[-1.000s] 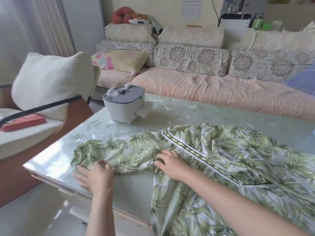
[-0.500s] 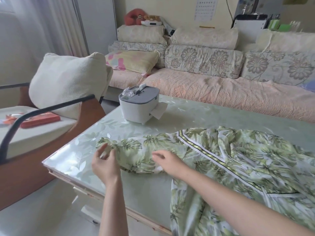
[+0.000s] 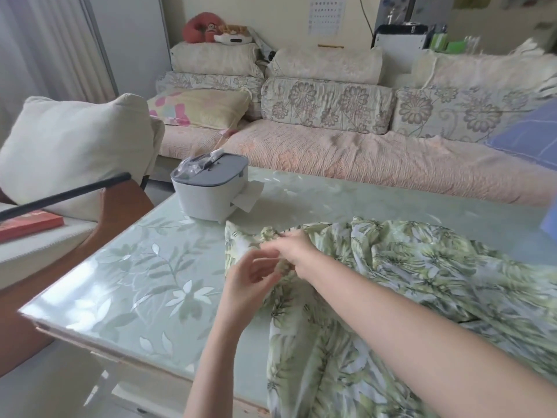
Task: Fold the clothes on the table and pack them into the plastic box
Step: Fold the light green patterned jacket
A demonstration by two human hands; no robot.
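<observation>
A green leaf-print garment point(image 3: 422, 267) lies crumpled over the right half of the glass-topped table point(image 3: 144, 282), and part of it hangs over the near edge. Its left sleeve is gathered inward into a bunch near the collar. My right hand point(image 3: 297, 251) grips that bunched fabric. Just below and left of it is my left hand point(image 3: 250, 279), fingers loosely curled at the edge of the cloth with nothing clearly held. No plastic packing box is plainly in view.
A white container with a grey lid point(image 3: 211, 188) and a tissue sticking out stands at the table's far left. A chair with a cream cushion point(image 3: 75, 146) is on the left, a sofa point(image 3: 361, 158) behind. A blue object point(image 3: 549, 220) shows at the right edge.
The sleeve that lay stretched out to the left has been carried right and bunched at the collar. My left hand moved right with it and my right hand lifted onto the bunch.
</observation>
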